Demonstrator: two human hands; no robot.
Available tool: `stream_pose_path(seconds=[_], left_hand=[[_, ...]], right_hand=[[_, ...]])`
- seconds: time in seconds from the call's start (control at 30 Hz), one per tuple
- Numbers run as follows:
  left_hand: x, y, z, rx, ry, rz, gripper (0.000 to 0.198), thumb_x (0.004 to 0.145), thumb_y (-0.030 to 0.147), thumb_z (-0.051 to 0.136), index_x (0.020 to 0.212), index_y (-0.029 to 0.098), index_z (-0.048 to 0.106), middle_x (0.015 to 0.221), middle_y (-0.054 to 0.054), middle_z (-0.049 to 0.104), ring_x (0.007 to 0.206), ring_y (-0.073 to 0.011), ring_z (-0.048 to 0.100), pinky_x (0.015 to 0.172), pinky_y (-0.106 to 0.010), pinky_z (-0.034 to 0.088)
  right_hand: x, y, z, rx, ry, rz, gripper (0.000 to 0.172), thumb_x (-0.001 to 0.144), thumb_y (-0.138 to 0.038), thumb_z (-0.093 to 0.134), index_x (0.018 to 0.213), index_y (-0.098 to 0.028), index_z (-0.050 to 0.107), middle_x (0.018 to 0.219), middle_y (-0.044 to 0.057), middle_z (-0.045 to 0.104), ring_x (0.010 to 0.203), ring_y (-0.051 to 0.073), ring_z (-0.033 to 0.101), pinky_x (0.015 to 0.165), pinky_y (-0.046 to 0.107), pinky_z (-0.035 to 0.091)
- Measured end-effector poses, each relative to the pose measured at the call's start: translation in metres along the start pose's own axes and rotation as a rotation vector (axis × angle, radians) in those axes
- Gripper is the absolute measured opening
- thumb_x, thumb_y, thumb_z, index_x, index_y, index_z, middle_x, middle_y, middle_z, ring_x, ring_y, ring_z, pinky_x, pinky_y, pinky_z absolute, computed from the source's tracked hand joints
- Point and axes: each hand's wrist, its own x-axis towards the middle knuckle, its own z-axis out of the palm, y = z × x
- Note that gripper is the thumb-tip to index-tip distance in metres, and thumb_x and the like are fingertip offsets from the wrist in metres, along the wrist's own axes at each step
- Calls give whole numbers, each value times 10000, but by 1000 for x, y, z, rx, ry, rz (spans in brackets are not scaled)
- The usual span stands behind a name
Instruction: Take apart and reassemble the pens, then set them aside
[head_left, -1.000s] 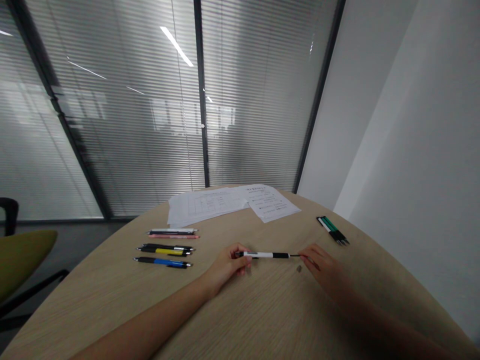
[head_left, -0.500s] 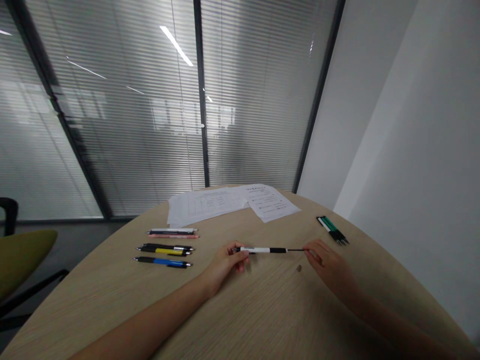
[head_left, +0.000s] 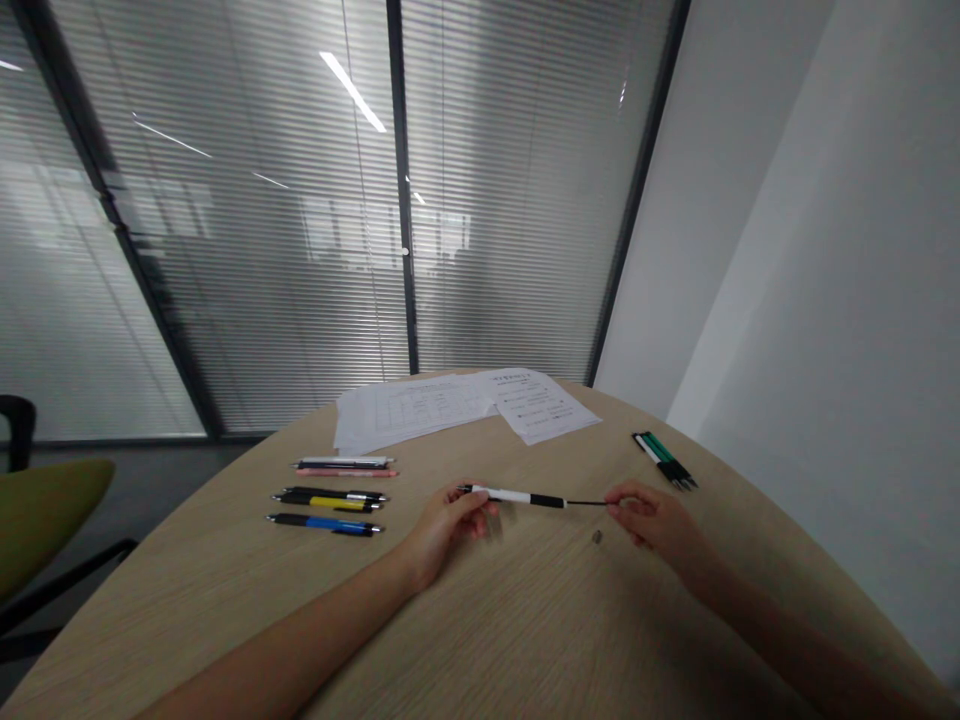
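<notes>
Pen (head_left: 517,496) between left hand (head_left: 450,525), right hand (head_left: 649,518)

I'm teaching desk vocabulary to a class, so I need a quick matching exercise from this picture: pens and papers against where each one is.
Things:
1 blue pen
2 green pens
3 papers
4 white-and-black pen

Places:
A held between the left hand and right hand
B at the far edge of the table
C nearest in the rows at the table's left
D right of the papers

Pairs: 1-C, 2-D, 3-B, 4-A

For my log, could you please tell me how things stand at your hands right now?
Left hand holding white-and-black pen. Right hand pinching thin black rod at the pen's end. Small grey bit on table just below the rod.
</notes>
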Motion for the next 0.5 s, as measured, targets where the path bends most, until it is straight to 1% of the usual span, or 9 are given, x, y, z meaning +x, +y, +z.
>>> stream_pose_path(seconds=[0.13, 0.27, 0.37, 0.5], left_hand=[[0, 1, 1, -35, -3, 1, 118, 656, 201, 626, 671, 92, 582, 619, -38, 628, 436, -61, 463, 432, -166, 363], [1, 2, 0, -78, 12, -4, 94, 695, 169, 592, 651, 86, 587, 629, -46, 632, 443, -63, 476, 427, -159, 375], [2, 3, -2, -133, 48, -22, 86, 715, 134, 569, 641, 91, 582, 629, -43, 636, 443, -59, 490, 438, -150, 389], [3, 4, -2, -181, 91, -67, 111, 743, 96, 529, 641, 100, 571, 622, -43, 643, 441, -61, 509, 449, -145, 415]], right_hand=[[-4, -5, -1, 185, -10, 80, 241, 550, -354, 581, 693, -162, 550, 404, -76, 388, 378, 69, 338, 387, 207, 219], [-5, -5, -2, 319, -1, 100, 275, 551, -339, 613, 745, -151, 562, 425, -71, 410, 400, 67, 352, 400, 209, 228], [-5, -4, -2, 350, 25, 90, 302, 553, -345, 628, 771, -147, 563, 437, -71, 417, 405, 67, 360, 405, 211, 236], [-5, -5, -2, 320, 59, 69, 303, 552, -376, 632, 737, -146, 562, 427, -71, 410, 396, 69, 362, 403, 214, 239]])
